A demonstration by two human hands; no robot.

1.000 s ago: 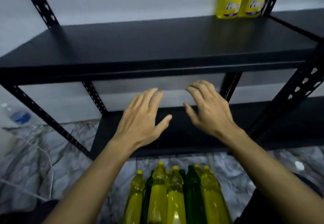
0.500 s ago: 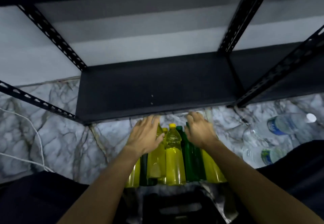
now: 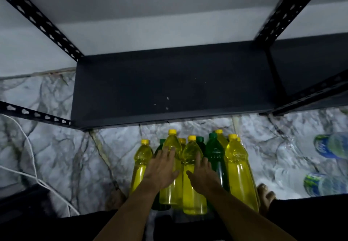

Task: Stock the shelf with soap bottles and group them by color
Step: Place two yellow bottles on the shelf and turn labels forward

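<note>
Yellow bottles point(image 3: 238, 173) and green bottles point(image 3: 214, 157), clustered upright on marble floor point(image 3: 62, 156); black shelf point(image 3: 169, 86) behind; left hand point(image 3: 162, 167), right hand point(image 3: 202, 173): fingers spread, over bottles, gripping nothing.

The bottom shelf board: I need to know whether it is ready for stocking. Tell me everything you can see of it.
The bottom shelf board is a flat, dark, matte panel that looks like painted metal, with a folded front lip. It sits low over the marble floor, held between black perforated posts. Nothing stands on it; only a few pale specks mark its surface. The bottles stand on the floor in front of it, apart from its edge.
</note>
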